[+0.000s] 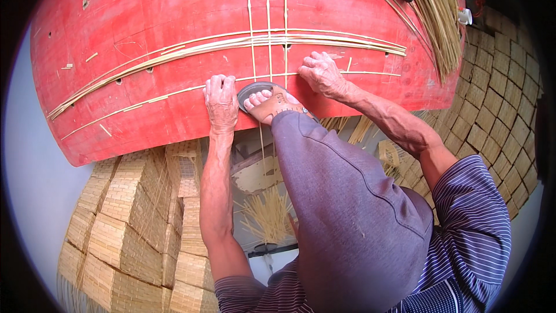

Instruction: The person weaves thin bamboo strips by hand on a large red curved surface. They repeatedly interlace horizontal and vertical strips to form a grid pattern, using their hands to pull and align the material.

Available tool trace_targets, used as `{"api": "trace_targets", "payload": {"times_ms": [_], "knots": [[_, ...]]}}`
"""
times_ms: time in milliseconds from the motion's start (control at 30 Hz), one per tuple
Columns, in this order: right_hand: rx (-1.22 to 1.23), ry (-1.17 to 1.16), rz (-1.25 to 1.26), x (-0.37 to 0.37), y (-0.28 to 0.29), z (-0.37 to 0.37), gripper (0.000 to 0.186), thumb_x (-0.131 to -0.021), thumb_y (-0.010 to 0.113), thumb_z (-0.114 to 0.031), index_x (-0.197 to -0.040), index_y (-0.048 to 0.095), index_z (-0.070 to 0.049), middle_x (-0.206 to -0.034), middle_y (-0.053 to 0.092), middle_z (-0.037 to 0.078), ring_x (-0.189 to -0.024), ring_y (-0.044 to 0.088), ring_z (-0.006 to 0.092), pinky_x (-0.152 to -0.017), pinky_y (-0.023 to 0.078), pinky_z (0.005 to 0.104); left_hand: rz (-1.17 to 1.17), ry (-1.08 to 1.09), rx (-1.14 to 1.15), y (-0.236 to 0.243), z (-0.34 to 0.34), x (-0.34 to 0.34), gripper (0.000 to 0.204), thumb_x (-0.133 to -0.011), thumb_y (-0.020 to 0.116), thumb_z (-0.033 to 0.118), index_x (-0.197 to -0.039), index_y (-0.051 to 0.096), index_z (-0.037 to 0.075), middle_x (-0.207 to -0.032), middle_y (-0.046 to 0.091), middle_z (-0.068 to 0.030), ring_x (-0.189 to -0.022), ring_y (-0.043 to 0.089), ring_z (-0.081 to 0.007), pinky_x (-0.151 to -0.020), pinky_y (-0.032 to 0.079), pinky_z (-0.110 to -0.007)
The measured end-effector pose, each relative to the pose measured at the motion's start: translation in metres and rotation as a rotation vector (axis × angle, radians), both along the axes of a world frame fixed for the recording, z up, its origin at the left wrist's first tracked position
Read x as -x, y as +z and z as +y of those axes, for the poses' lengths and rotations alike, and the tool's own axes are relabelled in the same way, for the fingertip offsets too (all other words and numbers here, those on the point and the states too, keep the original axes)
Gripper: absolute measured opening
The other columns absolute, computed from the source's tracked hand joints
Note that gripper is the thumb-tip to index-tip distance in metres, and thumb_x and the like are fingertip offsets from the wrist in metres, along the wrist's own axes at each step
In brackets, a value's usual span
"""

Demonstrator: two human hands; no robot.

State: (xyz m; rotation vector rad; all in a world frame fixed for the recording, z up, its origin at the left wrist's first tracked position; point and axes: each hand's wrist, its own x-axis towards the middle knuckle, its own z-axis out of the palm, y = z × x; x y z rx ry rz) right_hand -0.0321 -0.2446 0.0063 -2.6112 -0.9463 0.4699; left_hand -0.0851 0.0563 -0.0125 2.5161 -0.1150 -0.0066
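Curved red surface [145,11], three pale, bamboo-like lengthwise strips [268,6] running down it toward the worker. Sandaled foot [269,104] planted over their lower ends, seemingly as a clamp. One thin cross strip [161,98] lies along the near part of the surface, passing at both hands, foot just below its middle. Left hand [221,101] narrow, fingers curled down at the strip left of the foot; right hand [321,73] likewise bent and narrow, on the strip's right side. Fingertips hidden: cannot tell whether either pinches the strip or only presses it. Farther up, a group of cross strips [336,39] spans the lengthwise ones, apart from the near strip; a loose bundle of strips [437,29] lies at upper right. Step in hand, by my reading: setting the cross strip against the lengthwise ones. Next move seems to call for foot pressure kept steady, the strip held straight between the hands, and lengthwise spacing undisturbed. Woven stacks [124,237] at lower left.
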Motion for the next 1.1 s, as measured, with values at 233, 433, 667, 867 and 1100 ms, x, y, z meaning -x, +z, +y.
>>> {"api": "trace_targets", "payload": {"times_ms": [233,433,667,867,1100], "knots": [[0.038,0.032,0.030,-0.001,0.003,0.000,0.009,-0.081,0.058,-0.017,-0.077,0.059,-0.009,-0.082,0.054,0.008,-0.083,0.054,0.0276,-0.069,0.044,0.0460,-0.004,-0.002,0.007,0.001,0.001,0.001,0.018,-0.084,0.068,0.002,-0.100,0.063,0.005,-0.094,0.056,-0.0104,-0.092,0.057,-0.0300,-0.080,0.046,-0.042],[-0.085,-0.033,0.067,-0.004,0.003,0.001,0.012,-0.084,0.067,-0.018,-0.084,0.060,-0.009,-0.082,0.054,0.009,-0.082,0.056,0.0293,-0.069,0.044,0.0456,0.013,0.011,0.019,0.006,0.000,-0.008,0.017,-0.085,0.067,0.004,-0.101,0.063,0.006,-0.097,0.058,-0.0111,-0.093,0.058,-0.0305,-0.080,0.046,-0.043],[-0.106,-0.198,-0.062,-0.027,0.018,0.018,0.031,-0.083,0.070,-0.008,-0.111,0.059,0.000,-0.110,0.064,0.019,-0.098,0.061,0.0376,-0.084,0.051,0.0459,-0.025,-0.028,-0.024,0.011,-0.017,-0.047,0.029,-0.087,0.066,0.008,-0.115,0.065,0.011,-0.108,0.060,-0.0086,-0.100,0.058,-0.0289,-0.083,0.046,-0.043],[-0.002,-0.202,-0.053,-0.015,0.023,0.024,0.043,-0.082,0.068,-0.008,-0.120,0.055,0.007,-0.124,0.058,0.025,-0.114,0.056,0.0415,-0.096,0.047,0.0485,0.041,-0.066,-0.140,0.002,-0.038,-0.053,0.043,-0.085,0.066,0.010,-0.127,0.060,0.016,-0.117,0.056,-0.0064,-0.103,0.055,-0.0288,-0.083,0.046,-0.045],[0.152,-0.210,-0.095,0.000,0.024,0.025,0.052,-0.083,0.066,-0.015,-0.127,0.051,0.009,-0.134,0.051,0.029,-0.126,0.048,0.0438,-0.105,0.039,0.0534,0.014,-0.039,-0.143,-0.002,-0.040,-0.046,0.048,-0.084,0.067,0.011,-0.131,0.058,0.015,-0.123,0.054,-0.0078,-0.105,0.055,-0.0290,-0.084,0.046,-0.045]]}}
